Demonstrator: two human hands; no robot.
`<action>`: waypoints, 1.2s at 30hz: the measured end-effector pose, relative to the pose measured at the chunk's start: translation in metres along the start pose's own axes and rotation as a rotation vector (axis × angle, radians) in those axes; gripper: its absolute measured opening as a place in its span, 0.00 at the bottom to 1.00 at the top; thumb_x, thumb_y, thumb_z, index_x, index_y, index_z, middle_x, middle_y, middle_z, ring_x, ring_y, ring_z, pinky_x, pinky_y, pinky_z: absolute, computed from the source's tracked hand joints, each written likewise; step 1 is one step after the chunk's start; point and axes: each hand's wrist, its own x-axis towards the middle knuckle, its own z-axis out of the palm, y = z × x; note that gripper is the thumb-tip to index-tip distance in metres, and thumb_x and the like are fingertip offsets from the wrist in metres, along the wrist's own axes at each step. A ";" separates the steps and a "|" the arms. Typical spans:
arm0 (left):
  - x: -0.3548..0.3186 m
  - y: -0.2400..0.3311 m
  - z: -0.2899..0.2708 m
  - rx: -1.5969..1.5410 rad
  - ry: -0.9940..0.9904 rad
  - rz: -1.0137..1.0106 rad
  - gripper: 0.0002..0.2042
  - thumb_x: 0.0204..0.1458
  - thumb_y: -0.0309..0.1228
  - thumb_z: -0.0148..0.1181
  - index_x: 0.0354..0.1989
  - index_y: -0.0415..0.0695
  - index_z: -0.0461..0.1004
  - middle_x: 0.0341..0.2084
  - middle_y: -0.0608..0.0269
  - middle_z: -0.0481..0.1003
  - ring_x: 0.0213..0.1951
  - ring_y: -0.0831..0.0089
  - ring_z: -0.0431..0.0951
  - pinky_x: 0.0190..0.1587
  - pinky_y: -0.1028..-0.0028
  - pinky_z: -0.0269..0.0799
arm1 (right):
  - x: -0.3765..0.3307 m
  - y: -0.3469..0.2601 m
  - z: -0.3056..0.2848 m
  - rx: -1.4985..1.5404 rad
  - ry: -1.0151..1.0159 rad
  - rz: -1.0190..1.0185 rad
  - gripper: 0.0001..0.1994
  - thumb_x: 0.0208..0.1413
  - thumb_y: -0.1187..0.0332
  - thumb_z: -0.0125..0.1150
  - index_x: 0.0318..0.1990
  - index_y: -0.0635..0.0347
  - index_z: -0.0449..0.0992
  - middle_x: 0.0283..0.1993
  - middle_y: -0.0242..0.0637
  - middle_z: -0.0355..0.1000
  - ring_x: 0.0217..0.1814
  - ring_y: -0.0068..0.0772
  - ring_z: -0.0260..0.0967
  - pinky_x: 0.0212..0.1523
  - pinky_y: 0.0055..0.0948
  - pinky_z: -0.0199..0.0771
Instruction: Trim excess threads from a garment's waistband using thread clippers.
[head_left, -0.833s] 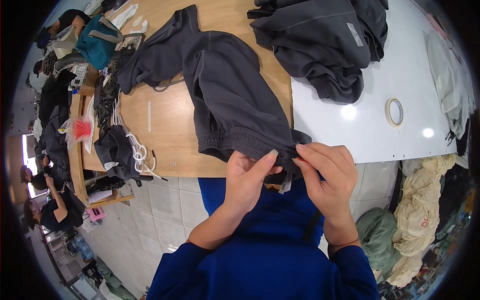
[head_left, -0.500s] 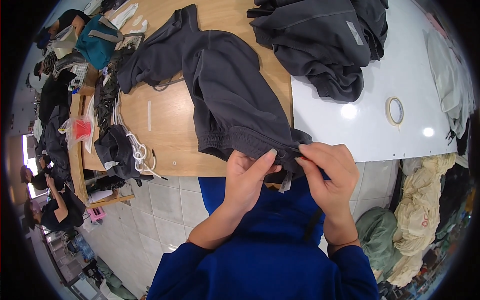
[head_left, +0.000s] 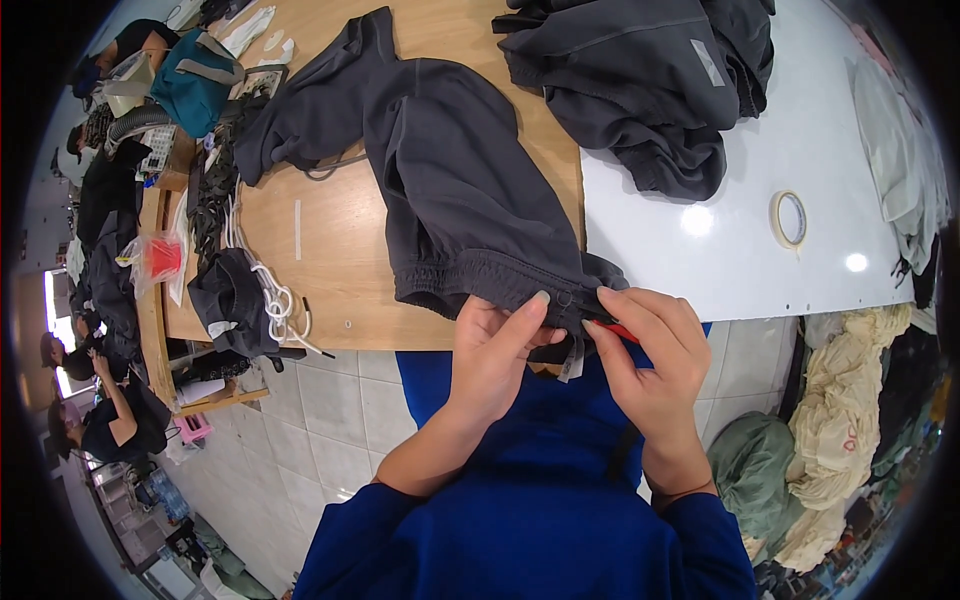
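Observation:
A pair of dark grey trousers (head_left: 465, 175) lies across the wooden table, its gathered elastic waistband (head_left: 495, 280) hanging over the near edge. My left hand (head_left: 497, 355) is closed on the waistband, thumb on top. At the waistband's right part, beside a small round eyelet, the thumb and forefinger of my right hand (head_left: 655, 350) are pinched together. A slim red object (head_left: 622, 332) shows between those fingers; most of it is hidden and its kind cannot be made out. A white label (head_left: 571, 370) dangles below the band between my hands.
More dark grey garments (head_left: 640, 90) are heaped at the far right, over the white tabletop (head_left: 740, 250). A tape roll (head_left: 789, 220) lies there. On the left are white cords (head_left: 277, 300), a small dark cloth bundle (head_left: 230, 295) and a red container (head_left: 162, 258). Other people work at far left.
My right hand has shifted slightly left, and more of the red object shows between its fingers. The left hand keeps its hold on the waistband.

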 end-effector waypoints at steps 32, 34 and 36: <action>0.000 -0.004 -0.005 -0.044 -0.059 -0.124 0.08 0.58 0.28 0.51 0.44 0.40 0.68 0.37 0.61 0.75 0.34 0.78 0.76 0.38 0.80 0.74 | -0.003 0.012 0.022 0.105 -0.007 -0.112 0.19 0.29 0.76 0.67 0.37 0.58 0.79 0.17 0.30 0.63 0.15 0.27 0.60 0.16 0.24 0.57; 0.000 -0.007 -0.008 -0.077 -0.039 -0.056 0.07 0.58 0.28 0.51 0.43 0.40 0.69 0.37 0.62 0.75 0.34 0.79 0.76 0.38 0.79 0.74 | -0.006 0.006 0.023 0.143 -0.031 -0.109 0.18 0.27 0.76 0.64 0.35 0.57 0.79 0.16 0.29 0.62 0.16 0.28 0.60 0.16 0.24 0.57; 0.003 0.000 0.002 -0.074 0.020 -0.034 0.07 0.58 0.28 0.51 0.42 0.41 0.69 0.37 0.62 0.75 0.35 0.78 0.76 0.38 0.79 0.74 | -0.011 -0.002 0.023 0.187 -0.089 -0.165 0.17 0.23 0.77 0.60 0.30 0.54 0.78 0.15 0.27 0.60 0.16 0.28 0.60 0.16 0.24 0.55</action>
